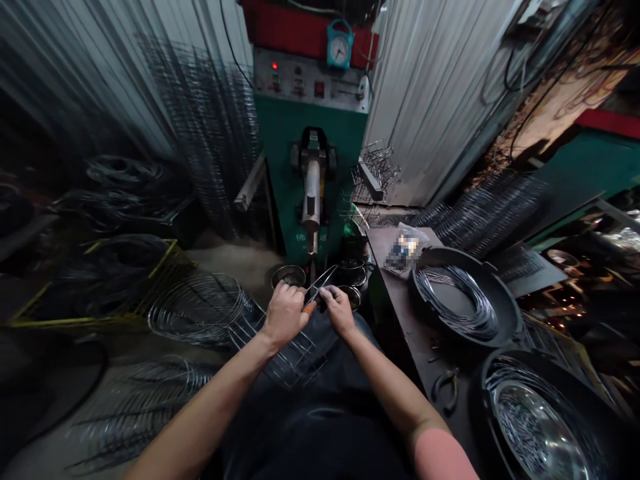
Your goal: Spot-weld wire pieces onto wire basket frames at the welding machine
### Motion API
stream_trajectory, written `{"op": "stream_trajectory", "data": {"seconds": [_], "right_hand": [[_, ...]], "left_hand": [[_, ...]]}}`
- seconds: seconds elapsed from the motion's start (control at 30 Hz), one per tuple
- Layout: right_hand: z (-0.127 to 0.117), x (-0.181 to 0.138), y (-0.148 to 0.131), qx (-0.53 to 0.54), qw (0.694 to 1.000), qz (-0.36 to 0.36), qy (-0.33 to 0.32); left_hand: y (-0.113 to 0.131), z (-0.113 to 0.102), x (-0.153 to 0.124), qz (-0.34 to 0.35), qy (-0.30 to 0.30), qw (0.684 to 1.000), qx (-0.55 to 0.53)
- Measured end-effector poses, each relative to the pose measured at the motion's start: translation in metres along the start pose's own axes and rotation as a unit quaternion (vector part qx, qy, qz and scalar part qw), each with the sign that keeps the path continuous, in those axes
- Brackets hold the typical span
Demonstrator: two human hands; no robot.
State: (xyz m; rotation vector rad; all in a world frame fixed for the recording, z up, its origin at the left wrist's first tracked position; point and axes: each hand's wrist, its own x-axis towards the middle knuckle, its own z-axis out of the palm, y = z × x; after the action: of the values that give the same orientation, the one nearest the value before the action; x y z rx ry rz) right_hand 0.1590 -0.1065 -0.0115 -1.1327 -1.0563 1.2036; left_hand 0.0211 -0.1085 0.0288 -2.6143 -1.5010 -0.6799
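Note:
My left hand [287, 311] is closed on a wire frame [300, 357], whose grid part lies across my lap below the hand. An orange band shows on one of its fingers. Close beside it, my right hand [337, 308] pinches a thin metal wire [327, 275] where wires cross between the hands. The exact contact of the fingertips is too small to make out. Just above the hands is the tip of the spot welder's electrode [313, 243], on the green welding machine [277, 127]. A round coil-like wire piece [197, 310] lies to the left of my left hand.
Small bowls [289, 275] stand under the electrode. On the right-hand table [400, 313] are a black tray [420, 303] of wire rings, pliers [445, 390] and a metal bowl [565, 437] of short pieces. A yellow crate [165, 283] and stacked wire frames [200, 133] are at left.

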Motion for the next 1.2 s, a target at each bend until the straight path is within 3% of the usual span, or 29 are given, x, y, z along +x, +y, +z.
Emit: {"op": "stream_trajectory", "data": {"seconds": [0.4,0.8,1.2], "right_hand": [[0.005,0.027,-0.007,0.02,1.0,0.015,0.014],[0.004,0.056,0.01,0.028,0.999,0.017,0.02],[0.009,0.076,0.006,0.046,0.998,0.019,0.031]], "left_hand": [[-0.009,0.005,0.028,-0.033,-0.019,0.999,-0.007],[-0.02,0.01,0.048,-0.047,-0.058,0.997,-0.017],[-0.034,0.019,0.069,-0.05,-0.079,0.996,-0.002]]}}
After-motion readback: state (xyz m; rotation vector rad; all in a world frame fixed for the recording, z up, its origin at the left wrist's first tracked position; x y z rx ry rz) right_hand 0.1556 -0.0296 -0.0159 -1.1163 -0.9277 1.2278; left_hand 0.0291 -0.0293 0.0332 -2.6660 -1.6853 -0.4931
